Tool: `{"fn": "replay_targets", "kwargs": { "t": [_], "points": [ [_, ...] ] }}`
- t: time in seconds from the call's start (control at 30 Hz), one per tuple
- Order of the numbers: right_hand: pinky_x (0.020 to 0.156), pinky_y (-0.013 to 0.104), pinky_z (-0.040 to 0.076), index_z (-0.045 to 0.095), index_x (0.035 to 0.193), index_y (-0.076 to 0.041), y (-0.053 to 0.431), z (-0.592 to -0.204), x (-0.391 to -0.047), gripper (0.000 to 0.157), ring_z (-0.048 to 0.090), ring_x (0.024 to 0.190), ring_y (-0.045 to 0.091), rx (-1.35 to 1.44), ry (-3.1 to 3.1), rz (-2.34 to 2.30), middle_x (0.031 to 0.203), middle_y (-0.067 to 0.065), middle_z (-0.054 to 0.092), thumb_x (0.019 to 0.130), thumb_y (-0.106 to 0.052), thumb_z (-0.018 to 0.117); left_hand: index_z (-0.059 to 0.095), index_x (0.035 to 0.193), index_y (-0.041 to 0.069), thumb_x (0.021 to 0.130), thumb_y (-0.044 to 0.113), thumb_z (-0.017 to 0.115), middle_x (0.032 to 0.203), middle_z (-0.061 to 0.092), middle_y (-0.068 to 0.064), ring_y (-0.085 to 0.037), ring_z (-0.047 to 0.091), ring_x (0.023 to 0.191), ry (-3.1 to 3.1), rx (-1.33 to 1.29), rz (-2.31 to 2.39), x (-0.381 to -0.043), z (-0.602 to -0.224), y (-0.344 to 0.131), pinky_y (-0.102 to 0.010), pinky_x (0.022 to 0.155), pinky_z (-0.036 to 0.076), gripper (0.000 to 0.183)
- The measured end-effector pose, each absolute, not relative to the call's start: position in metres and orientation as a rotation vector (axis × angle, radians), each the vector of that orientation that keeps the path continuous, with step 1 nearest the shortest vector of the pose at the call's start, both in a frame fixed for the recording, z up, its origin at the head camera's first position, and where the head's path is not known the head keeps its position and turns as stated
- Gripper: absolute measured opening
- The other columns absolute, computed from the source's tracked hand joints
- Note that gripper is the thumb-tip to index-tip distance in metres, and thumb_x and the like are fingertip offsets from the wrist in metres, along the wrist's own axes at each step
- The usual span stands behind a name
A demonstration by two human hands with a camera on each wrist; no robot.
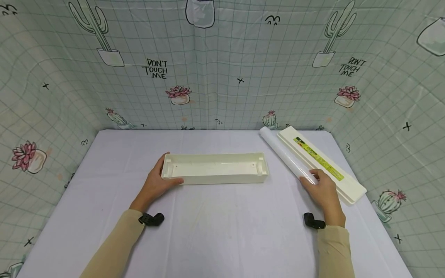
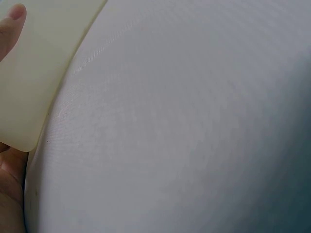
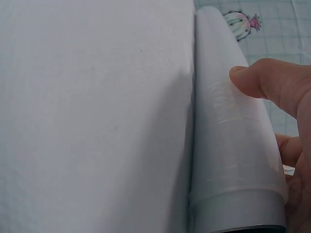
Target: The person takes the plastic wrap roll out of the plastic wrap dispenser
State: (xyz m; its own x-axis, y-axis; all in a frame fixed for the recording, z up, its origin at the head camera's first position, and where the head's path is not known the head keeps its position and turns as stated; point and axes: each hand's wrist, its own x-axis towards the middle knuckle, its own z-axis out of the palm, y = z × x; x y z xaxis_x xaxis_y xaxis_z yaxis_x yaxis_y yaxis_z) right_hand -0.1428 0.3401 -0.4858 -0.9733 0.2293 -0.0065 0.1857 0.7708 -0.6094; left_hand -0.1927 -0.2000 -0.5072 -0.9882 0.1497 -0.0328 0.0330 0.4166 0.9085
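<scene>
A cream plastic tray-like box (image 1: 222,179), long and open at the top, lies on the white-covered table. My left hand (image 1: 155,185) grips its left end, thumb along the front wall and fingers round the far side. In the left wrist view, the thumb (image 2: 12,29) lies on the box's pale wall (image 2: 43,68). To the right, a clear-white roll of plastic wrap (image 1: 283,152) lies slanted on the table. My right hand (image 1: 323,191) holds its near end. Seen from the right wrist, the thumb (image 3: 252,77) presses the wrap roll (image 3: 228,145); the other fingers are partly hidden behind it.
A cream lid (image 1: 351,192) with a yellow-green label (image 1: 318,158) lies right of the roll, close to the table's right edge. The white tablecloth (image 1: 222,231) stretches in front of the box. A checked cactus-print cloth (image 1: 222,69) stands behind and at both sides.
</scene>
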Motion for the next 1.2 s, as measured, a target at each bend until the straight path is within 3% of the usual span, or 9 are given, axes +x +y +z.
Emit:
{"fn": "replay_targets", "kwargs": {
  "t": [1.2],
  "points": [
    [0.094, 0.056, 0.045, 0.052, 0.140, 0.007, 0.3376, -0.4858, -0.1394, 0.065, 0.056, 0.111, 0.043, -0.421, -2.880, 0.955, 0.130, 0.032, 0.058, 0.099, -0.044, 0.063, 0.014, 0.167, 0.024, 0.080, 0.031, 0.091, 0.160, 0.040, -0.015, -0.036, 0.045, 0.139, 2.569, 0.168, 1.612, -0.1930, -0.5096, -0.2008, -0.058, 0.114, 0.035, 0.116]
  ]
}}
